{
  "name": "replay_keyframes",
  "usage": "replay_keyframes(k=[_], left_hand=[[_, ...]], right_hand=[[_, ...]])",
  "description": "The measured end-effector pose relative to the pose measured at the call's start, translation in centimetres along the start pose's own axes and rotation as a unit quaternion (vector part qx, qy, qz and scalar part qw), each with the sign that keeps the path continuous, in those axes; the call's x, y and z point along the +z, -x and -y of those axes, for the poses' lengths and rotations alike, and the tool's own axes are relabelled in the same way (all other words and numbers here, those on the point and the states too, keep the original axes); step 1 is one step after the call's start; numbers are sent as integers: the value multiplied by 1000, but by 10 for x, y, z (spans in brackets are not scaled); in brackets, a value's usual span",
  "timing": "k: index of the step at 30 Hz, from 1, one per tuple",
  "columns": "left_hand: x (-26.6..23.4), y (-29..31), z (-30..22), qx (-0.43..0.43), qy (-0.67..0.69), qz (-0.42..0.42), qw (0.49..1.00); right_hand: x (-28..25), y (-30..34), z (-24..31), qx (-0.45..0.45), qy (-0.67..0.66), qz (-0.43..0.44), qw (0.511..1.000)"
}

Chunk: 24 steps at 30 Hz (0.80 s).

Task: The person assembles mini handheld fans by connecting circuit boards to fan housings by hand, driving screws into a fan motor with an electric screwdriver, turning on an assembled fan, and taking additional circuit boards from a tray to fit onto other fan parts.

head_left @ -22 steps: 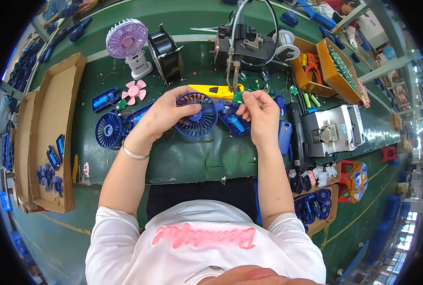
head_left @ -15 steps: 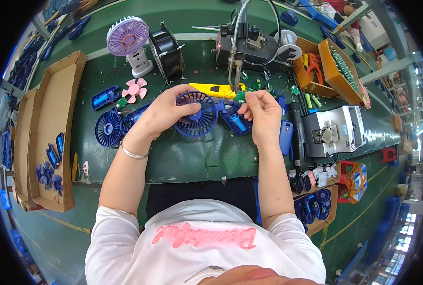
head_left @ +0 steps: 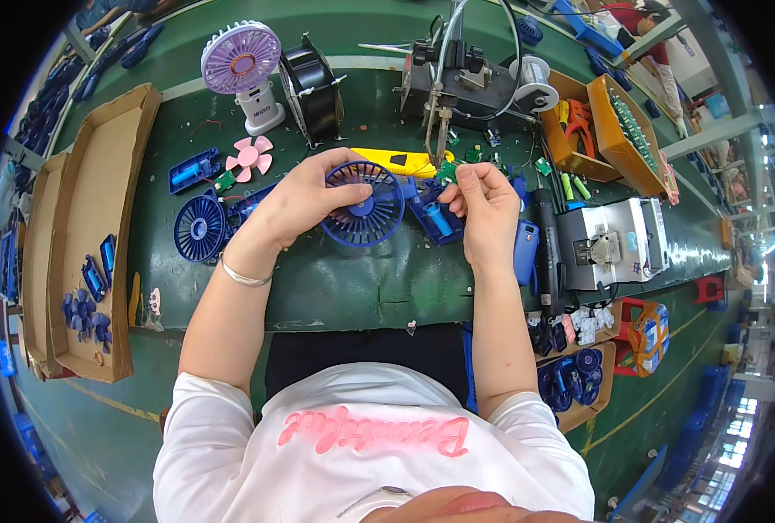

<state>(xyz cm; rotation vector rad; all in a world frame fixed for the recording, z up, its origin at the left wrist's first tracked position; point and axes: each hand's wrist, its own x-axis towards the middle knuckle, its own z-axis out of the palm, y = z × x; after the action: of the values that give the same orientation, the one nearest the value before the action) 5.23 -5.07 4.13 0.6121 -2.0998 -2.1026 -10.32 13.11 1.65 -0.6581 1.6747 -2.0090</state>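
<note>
The round blue grille of a handheld fan [head_left: 377,228] is gripped by my left hand [head_left: 304,199], its thumb lying across the centre. To the grille's right is the fan's blue handle housing [head_left: 433,214], opened, with a blue cylindrical battery inside. My right hand [head_left: 490,213] pinches a small green circuit board [head_left: 446,173] between thumb and fingertips. Just above that board stands the tip of a soldering machine [head_left: 440,139]; whether they touch I cannot tell. Behind the grille a yellow tool [head_left: 396,161] lies flat, partly covered by my left hand.
Left of my hands are another blue fan [head_left: 199,228], a pink fan blade [head_left: 249,158] and a purple-white fan [head_left: 241,65]. Cardboard trays [head_left: 130,288] flank the left side. At right stand a silver metal fixture [head_left: 609,244], a black rod-shaped tool [head_left: 546,253] and an orange-handled cutter box [head_left: 570,157].
The whole view has shifted slightly. My hands keep their holds on the fan and the circuit board, with the board still beneath the soldering tip. At upper right, another person's arm has moved.
</note>
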Motion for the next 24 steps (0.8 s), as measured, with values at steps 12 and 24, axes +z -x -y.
replay_keyframes(k=[12, 24], left_hand=[[2, 0, 1, 15, -19, 3, 1000], [-10, 1, 6, -25, -77, 61, 995]], right_hand=[[-2, 4, -2, 4, 12, -2, 1000], [-5, 1, -3, -9, -46, -67, 997]])
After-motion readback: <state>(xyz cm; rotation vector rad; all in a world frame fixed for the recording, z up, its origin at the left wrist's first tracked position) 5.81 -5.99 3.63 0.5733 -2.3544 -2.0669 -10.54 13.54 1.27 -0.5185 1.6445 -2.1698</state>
